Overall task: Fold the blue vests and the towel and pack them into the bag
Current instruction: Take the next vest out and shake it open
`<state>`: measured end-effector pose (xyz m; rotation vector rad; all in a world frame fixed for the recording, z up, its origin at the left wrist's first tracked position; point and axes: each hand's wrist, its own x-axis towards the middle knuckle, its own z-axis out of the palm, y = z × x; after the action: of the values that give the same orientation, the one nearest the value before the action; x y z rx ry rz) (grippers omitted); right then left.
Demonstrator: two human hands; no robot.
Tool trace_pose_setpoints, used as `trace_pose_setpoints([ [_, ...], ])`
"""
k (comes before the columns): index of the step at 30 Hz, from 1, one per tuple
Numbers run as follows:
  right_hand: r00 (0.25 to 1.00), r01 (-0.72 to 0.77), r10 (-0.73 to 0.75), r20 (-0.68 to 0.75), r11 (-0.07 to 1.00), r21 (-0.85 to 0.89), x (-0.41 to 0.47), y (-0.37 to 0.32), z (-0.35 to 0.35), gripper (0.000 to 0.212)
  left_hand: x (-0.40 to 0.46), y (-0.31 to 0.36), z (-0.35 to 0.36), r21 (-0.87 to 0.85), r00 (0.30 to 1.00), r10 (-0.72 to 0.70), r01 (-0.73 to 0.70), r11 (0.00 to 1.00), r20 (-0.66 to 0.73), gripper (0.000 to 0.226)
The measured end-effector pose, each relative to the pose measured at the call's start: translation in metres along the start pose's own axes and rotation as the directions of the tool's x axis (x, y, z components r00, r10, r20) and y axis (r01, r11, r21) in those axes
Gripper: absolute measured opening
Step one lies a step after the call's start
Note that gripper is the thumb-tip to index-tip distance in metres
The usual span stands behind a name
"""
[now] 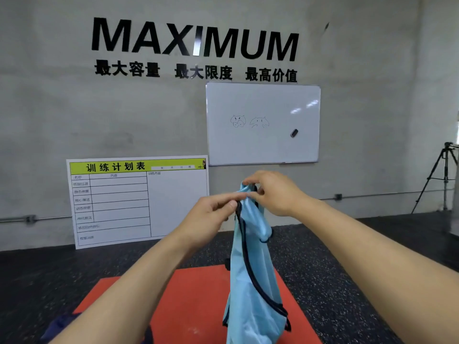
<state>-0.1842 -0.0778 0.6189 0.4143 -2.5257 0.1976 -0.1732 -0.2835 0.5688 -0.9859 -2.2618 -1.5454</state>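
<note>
**Blue mesh vest held up by its shoulder straps**

Pale blue and thin, the vest (pixel 250 281) hangs in the air in front of the person, above a red mat (pixel 193 306) on the dark speckled floor (pixel 335 256). Its lower part runs out of the bottom of the view. Both hands meet at the top of it. The left hand (pixel 211 212) pinches the dark-edged strap between thumb and fingers, and the right hand (pixel 270 192) has its grip closed on the bunched fabric just beside it.

The cloth looks very light and limp. It drapes straight down in soft folds and would not keep any shape on its own. It is probably a little slippery, so a fold may slide open unless it is pressed flat on the mat. The dark binding (pixel 248 264) along the armhole seems the firmest part, and the two shoulder straps look like the best places to take hold for spreading it out.

The bag, the towel and any other vests are not clearly in view. A dark blue shape (pixel 59 326) at the lower left edge is cut off and partly behind the left forearm, so I cannot tell what it is. The vest's hem is also out of sight.
</note>
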Motion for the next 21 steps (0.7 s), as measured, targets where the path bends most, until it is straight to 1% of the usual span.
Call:
trace_pose_setpoints([
  [3, 0.99, 0.028, -0.043, 0.132, 0.993, 0.114, -0.005, 0.005, 0.001, 0.032, 0.016, 0.01, -0.007, -0.065, 0.998, 0.006, -0.01, 0.998, -0.064, 0.034],
  [5, 0.987, -0.002, -0.035, 0.157, 0.972, 0.233, -0.008, 0.006, 0.0, 0.032, 0.024, 0.017, -0.013, -0.084, 0.997, 0.003, -0.01, 0.996, -0.083, 0.038],
  [6, 0.989, -0.022, -0.023, 0.145, 0.952, 0.304, -0.01, 0.006, -0.001, 0.034, 0.027, 0.02, -0.016, -0.075, 0.996, 0.006, -0.013, 0.997, -0.089, 0.04],
  [7, 0.992, -0.043, -0.008, 0.125, 0.918, 0.394, -0.011, 0.004, -0.002, 0.037, 0.03, 0.023, -0.02, -0.056, 0.995, 0.013, -0.018, 0.998, -0.094, 0.043],
  [9, 0.995, -0.087, 0.042, 0.089, 0.789, 0.608, -0.013, 0.0, -0.007, 0.049, 0.036, 0.028, -0.028, 0.007, 0.993, 0.019, -0.018, 1.0, -0.113, 0.047],
  [10, 0.996, -0.089, 0.053, 0.073, 0.717, 0.691, -0.014, -0.003, -0.01, 0.055, 0.039, 0.03, -0.032, 0.043, 0.992, 0.019, -0.014, 0.999, -0.123, 0.049],
  [11, 0.997, -0.076, 0.057, 0.05, 0.671, 0.738, -0.014, -0.006, -0.013, 0.061, 0.042, 0.032, -0.035, 0.072, 0.991, 0.023, -0.013, 0.997, -0.131, 0.05],
  [12, 0.998, -0.059, 0.061, 0.025, 0.659, 0.75, -0.014, -0.009, -0.015, 0.067, 0.045, 0.035, -0.038, 0.094, 0.991, 0.028, -0.016, 0.995, -0.134, 0.051],
  [13, 0.998, -0.044, 0.069, -0.004, 0.673, 0.738, -0.012, -0.012, -0.016, 0.073, 0.046, 0.037, -0.04, 0.112, 0.99, 0.034, -0.019, 0.994, -0.133, 0.052],
  [15, 0.994, -0.024, 0.091, -0.064, 0.732, 0.681, -0.007, -0.017, -0.016, 0.078, 0.047, 0.043, -0.041, 0.142, 0.991, 0.04, -0.021, 0.99, -0.13, 0.053],
  [17, 0.99, -0.009, 0.091, -0.108, 0.802, 0.597, -0.003, -0.021, -0.014, 0.078, 0.046, 0.046, -0.042, 0.151, 0.99, 0.047, -0.027, 0.988, -0.131, 0.053],
  [19, 0.988, 0.01, 0.068, -0.14, 0.869, 0.495, -0.001, -0.022, -0.01, 0.07, 0.045, 0.046, -0.044, 0.156, 0.99, 0.049, -0.028, 0.987, -0.135, 0.054],
  [21, 0.983, 0.031, 0.05, -0.176, 0.902, 0.431, 0.001, -0.023, -0.005, 0.05, 0.044, 0.046, -0.047, 0.163, 0.989, 0.048, -0.025, 0.986, -0.138, 0.053],
])
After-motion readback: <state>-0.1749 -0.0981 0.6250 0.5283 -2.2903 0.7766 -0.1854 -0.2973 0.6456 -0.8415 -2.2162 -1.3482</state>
